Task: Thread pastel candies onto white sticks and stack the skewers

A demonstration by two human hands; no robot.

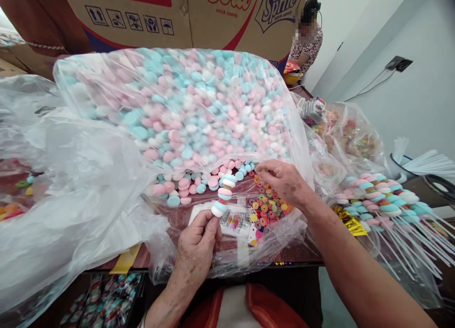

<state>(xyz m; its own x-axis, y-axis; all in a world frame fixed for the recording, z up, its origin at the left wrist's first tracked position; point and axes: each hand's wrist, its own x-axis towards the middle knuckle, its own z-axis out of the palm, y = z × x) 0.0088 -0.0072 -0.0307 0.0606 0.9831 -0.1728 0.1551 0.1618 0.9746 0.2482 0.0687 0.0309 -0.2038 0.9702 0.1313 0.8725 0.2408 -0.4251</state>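
My left hand is closed around the lower end of a marshmallow skewer, held upright over the table. Pink, blue and white marshmallows alternate on it with thin gummy rings. My right hand is at the front edge of the marshmallow pile, above the gummy rings. Its fingers are bent together, and whatever is between them is too small to make out. The pile lies inside a large clear plastic bag. Under the skewer lie printed labels.
A cardboard box stands behind the bag. Finished marshmallow skewers lie to the right, near gold twist ties and a container of white sticks. Crumpled plastic covers the left side. Another person is at the back right.
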